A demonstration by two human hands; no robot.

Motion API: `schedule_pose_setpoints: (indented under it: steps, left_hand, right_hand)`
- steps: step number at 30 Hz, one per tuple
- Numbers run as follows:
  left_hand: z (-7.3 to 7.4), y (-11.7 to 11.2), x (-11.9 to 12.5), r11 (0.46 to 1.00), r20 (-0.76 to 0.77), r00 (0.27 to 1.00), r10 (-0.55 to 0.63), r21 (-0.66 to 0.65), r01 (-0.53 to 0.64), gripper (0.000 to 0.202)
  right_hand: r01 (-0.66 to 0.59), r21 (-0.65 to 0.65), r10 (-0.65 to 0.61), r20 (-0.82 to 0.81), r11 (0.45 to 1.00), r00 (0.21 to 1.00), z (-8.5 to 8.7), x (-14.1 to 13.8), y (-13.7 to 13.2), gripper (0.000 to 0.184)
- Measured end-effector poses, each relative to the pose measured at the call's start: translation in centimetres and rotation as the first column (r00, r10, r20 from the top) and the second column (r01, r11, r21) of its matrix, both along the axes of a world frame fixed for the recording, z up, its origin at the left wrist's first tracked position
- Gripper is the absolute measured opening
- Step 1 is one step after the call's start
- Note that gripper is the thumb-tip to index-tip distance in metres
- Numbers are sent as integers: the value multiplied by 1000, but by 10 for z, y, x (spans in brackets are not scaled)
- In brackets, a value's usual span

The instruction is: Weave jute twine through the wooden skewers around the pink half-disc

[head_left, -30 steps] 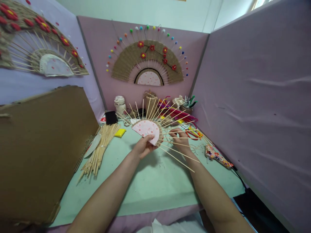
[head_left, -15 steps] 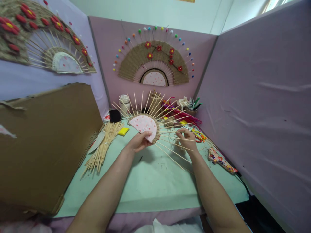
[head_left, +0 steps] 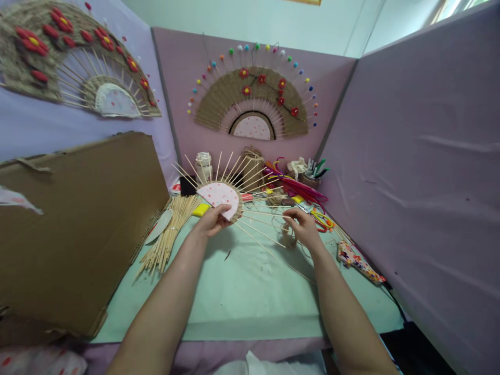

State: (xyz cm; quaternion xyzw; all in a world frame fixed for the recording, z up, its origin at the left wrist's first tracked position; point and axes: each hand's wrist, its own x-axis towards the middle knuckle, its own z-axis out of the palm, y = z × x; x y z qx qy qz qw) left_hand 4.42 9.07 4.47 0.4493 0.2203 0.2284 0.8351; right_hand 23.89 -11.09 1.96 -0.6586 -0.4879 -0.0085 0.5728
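1. Clamped by the right end in the left hand (head_left: 213,221), thumb on top: a pale pink, red-spotted cloth half-disc (head_left: 219,197), edged with brown weave and set with slim pale wooden sticks (head_left: 258,230). Held above the pale green cloth-covered table (head_left: 250,307), at mid-scene.
2. Lying far and slightly left of the left grip, with long straight edge slanting from far left to near right; fanning sticks far and right.
3. Nearest to the half-disc: the left hand, touching. Off to the right, near the stick ends: the right hand (head_left: 302,227), with thumb and fingertips drawn close; cannot tell whether pinching a stick, a strand or nothing.
4. Just beside the right hand, slightly left and near: a loose brown twine coil (head_left: 289,238).
5. Counted: two hands, one half-disc, over a dozen overlapping sticks, one coil, one flower-patterned glue gun (head_left: 357,260) at right, one tied pale stick bundle (head_left: 171,237) at left, two brown woven wall fans (head_left: 265,88) with red flowers.
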Motion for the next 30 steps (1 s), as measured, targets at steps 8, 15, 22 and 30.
schedule_pose_setpoints:
  steps: [8,15,22,30]
  left_hand:
    - [-3,0,1,1000,-29,1000,-1,9,1,17]
    - [3,-14,2,990,-29,992,-127,-68,124,25]
    - [6,-40,7,942,18,959,-282,-184,280,25]
    - [-7,-81,17,811,105,853,-511,-269,519,38]
  right_hand:
    - [148,313,-176,63,938,982,1,0,-2,7]
    - [325,284,-314,-83,902,946,-2,6,1,14]
    - [299,122,-285,-119,946,951,-11,4,11,22]
    - [267,79,-249,-186,960,950,-20,-7,20,23]
